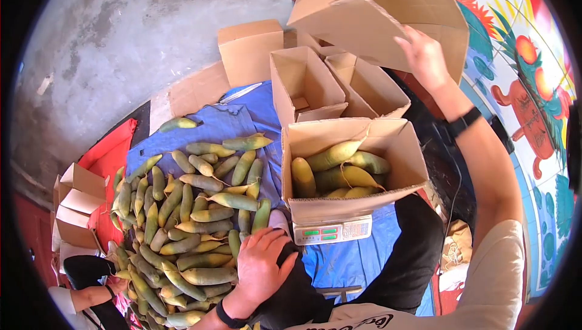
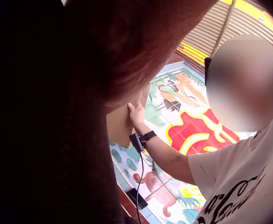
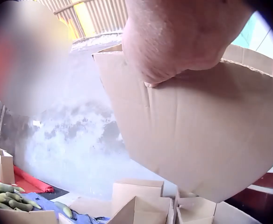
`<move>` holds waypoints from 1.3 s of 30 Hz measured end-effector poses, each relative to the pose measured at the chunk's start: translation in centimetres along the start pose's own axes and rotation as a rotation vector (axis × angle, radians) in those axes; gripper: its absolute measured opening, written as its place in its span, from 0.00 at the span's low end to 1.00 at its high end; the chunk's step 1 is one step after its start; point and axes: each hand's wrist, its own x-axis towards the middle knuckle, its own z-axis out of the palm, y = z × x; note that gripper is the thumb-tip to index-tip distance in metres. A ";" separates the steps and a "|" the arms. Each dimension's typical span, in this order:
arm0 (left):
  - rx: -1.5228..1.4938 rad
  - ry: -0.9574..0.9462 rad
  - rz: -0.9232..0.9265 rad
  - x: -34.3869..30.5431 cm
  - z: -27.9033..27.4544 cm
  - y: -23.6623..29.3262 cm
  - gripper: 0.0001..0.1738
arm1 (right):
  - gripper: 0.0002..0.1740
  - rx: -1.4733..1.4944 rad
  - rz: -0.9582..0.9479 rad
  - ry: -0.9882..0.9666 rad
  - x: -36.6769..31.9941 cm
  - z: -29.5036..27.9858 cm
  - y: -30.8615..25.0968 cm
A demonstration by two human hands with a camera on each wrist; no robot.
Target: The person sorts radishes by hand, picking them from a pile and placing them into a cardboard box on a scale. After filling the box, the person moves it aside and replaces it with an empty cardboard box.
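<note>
My right hand [image 1: 424, 57] grips the rim of a large open cardboard box [image 1: 357, 30], raised at the upper right and tilted. The right wrist view shows that hand [image 3: 183, 37] over the box's edge, with the fingers mostly hidden. My left hand [image 1: 260, 266] rests on my dark-clothed knee with its fingers loosely extended. Between the two hands, another open carton [image 1: 357, 208] sits on a white digital scale [image 1: 333, 231]. Inside it lie several large green radishes [image 1: 336, 155]. Beside the left hand spreads a big pile of such radishes [image 1: 206, 227].
Open cartons [image 1: 306, 81] stand behind the scale, near a closed-looking box [image 1: 250, 51]. A blue tarp [image 1: 267, 99] and red sheet [image 1: 121, 148] lie under the pile. Another person's arm [image 1: 91, 296] shows at lower left. A painted wall [image 1: 515, 87] rises at right.
</note>
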 end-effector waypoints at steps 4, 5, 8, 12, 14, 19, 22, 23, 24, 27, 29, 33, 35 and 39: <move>0.000 -0.020 -0.044 0.3 -0.1 -0.5 0.17 | 0.11 -0.001 -0.117 0.023 3.0 8.1 0.2; -0.004 -0.025 -0.056 0.4 -0.2 -0.5 0.17 | 0.11 -0.017 -0.087 -0.063 3.4 9.8 0.1; -0.002 -0.030 -0.069 0.7 -0.1 -0.7 0.17 | 0.14 -0.060 -0.034 -0.246 2.0 14.7 -0.3; -0.009 -0.041 -0.083 1.0 -0.3 -0.9 0.18 | 0.17 -0.137 0.077 -0.703 -2.3 18.8 -1.8; -0.019 -0.046 -0.090 0.9 -0.3 -1.0 0.18 | 0.17 -0.106 0.010 -0.759 -4.1 20.1 -2.1; -0.016 -0.020 -0.076 0.5 -0.3 -0.9 0.18 | 0.23 -0.090 0.086 -1.070 -5.2 19.1 -3.1; -0.012 0.009 -0.054 0.2 -0.4 -0.9 0.17 | 0.22 -0.134 0.154 -1.087 -4.8 17.0 -3.5; -0.015 0.013 -0.050 0.0 -0.4 -0.9 0.17 | 0.22 -0.140 0.154 -1.085 -4.8 16.2 -3.7; -0.019 0.022 -0.045 -0.2 -0.4 -1.0 0.17 | 0.22 -0.097 0.130 -1.033 -4.8 15.0 -3.8; -0.030 0.044 -0.022 -0.5 -0.4 -0.9 0.17 | 0.21 -0.050 0.094 -0.963 -4.9 10.7 -4.3; -0.023 0.060 0.003 -0.8 -0.4 -1.0 0.17 | 0.21 -0.044 0.085 -0.939 -5.3 7.3 -5.1; -0.040 0.111 0.035 -1.3 0.0 -1.2 0.16 | 0.18 -0.040 0.081 -0.819 -8.0 -1.0 -6.7; -0.048 0.139 0.061 -1.4 0.1 -1.3 0.16 | 0.17 0.014 0.083 -0.774 -10.0 -6.0 -7.4; -0.052 0.170 0.087 -1.7 0.8 -1.7 0.15 | 0.15 0.106 0.213 -0.704 -14.1 -17.2 -10.4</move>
